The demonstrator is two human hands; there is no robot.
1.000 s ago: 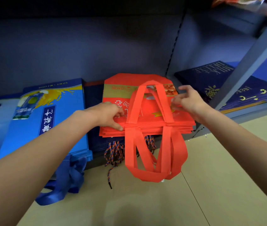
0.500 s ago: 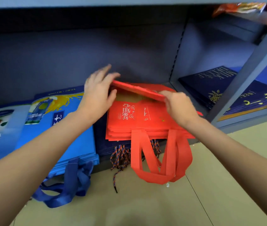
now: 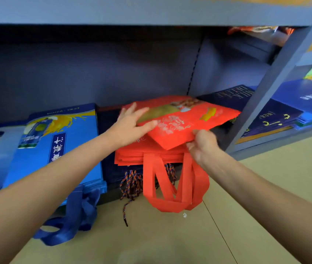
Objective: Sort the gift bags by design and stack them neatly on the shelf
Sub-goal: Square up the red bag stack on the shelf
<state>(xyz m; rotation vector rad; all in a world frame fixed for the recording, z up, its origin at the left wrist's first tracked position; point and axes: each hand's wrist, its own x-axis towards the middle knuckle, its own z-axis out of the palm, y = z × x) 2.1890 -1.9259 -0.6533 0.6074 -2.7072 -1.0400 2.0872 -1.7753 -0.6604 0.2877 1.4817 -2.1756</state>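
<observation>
A: The top red bag [image 3: 182, 121] is seen lifted off the red stack [image 3: 132, 155] on the bottom shelf [image 3: 277, 141], tilted, its near edge raised and its far corner swung out to the right.

B: And its long axis?

A: It is laid skewed, running from near left toward far right, across the stack rather than square with it. The printed face is turned upward.

B: How is it being held?

A: The left hand [image 3: 130, 124] is pressed flat on the bag's left part, fingers straight and spread. The right hand [image 3: 203, 143] is clenched on the near edge, the edge pinched between thumb and curled fingers.

B: The handles?

A: Red handles [image 3: 174, 185] are seen hanging over the shelf's front edge toward the floor [image 3: 151, 235]. Which bags they belong to cannot be told.

B: What is found around it?

A: A blue bag stack [image 3: 56, 147] is laid to the left, its blue handles [image 3: 71, 221] drooped onto the floor. A dark stack is glimpsed under the red one, with twisted cord handles [image 3: 132, 183] dangling. Navy bags [image 3: 269, 115] with gold print are stacked to the right, beyond the grey upright post [image 3: 277, 77].
</observation>
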